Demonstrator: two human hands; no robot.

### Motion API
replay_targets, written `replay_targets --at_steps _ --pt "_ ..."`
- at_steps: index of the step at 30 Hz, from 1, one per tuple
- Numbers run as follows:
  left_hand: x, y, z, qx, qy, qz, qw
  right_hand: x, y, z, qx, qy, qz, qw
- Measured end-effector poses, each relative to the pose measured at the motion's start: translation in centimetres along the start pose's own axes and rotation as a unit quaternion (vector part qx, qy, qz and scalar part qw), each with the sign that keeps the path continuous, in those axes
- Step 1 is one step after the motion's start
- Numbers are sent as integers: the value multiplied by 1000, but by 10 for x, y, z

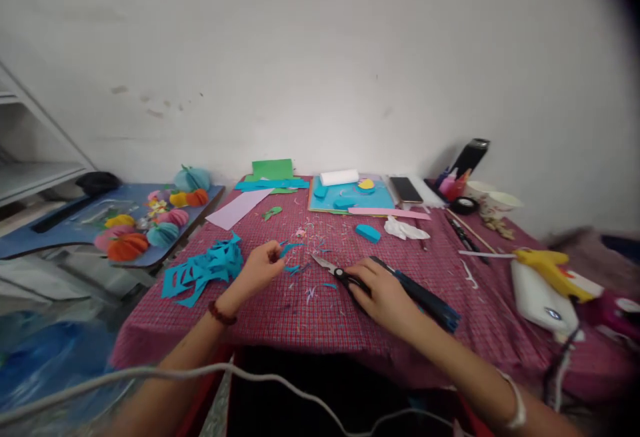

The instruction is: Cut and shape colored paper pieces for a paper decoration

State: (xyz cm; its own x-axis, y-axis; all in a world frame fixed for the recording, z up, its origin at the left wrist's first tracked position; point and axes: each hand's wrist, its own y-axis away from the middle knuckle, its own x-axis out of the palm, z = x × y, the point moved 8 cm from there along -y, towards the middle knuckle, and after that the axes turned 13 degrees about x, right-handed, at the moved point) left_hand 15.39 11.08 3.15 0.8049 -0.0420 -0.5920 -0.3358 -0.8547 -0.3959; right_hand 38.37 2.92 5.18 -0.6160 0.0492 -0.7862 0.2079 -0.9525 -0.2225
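Note:
My left hand (261, 265) is closed just above the tablecloth, its fingers pinching a small blue paper scrap (291, 248). My right hand (383, 290) is wrapped round the black handles of a pair of scissors (327, 265), whose blades point left toward my left hand. Further small blue and purple paper snippets lie on the cloth between the hands. To the left of my left hand is a heap of cut blue paper (205, 270). A blue folded paper piece (368, 232) rests beyond the scissors, and a dark blue case (430, 300) lies beside my right hand.
Paper sheets and a blue folder (350, 200) lie at the back, beside a phone (406, 190). A yellow glue gun (550, 269), a white power bank (543, 300) and paper cups (500, 204) stand right. Paper pumpkins (128, 246) sit on the left table. A white cable (270, 378) crosses in front.

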Motion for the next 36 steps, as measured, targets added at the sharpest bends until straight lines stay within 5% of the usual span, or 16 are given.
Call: replay_targets --at_steps 6,12,18,22,24,36 --pt "23 -53 -34 100 86 -21 991 17 -67 11 51 -160 -86 982" --pt "13 -64 -10 79 136 -25 987 50 -117 21 40 -181 -58 981" --pt "21 -49 10 11 273 28 961 70 -116 7 99 -312 -49 944" --pt "48 -44 10 -79 502 74 858 74 -113 1 111 -343 -39 932" --pt "56 -43 11 -100 545 81 829 72 -112 1 108 -339 -37 934" --pt "51 -44 17 -97 541 48 834 65 -109 -1 94 -274 -74 954"
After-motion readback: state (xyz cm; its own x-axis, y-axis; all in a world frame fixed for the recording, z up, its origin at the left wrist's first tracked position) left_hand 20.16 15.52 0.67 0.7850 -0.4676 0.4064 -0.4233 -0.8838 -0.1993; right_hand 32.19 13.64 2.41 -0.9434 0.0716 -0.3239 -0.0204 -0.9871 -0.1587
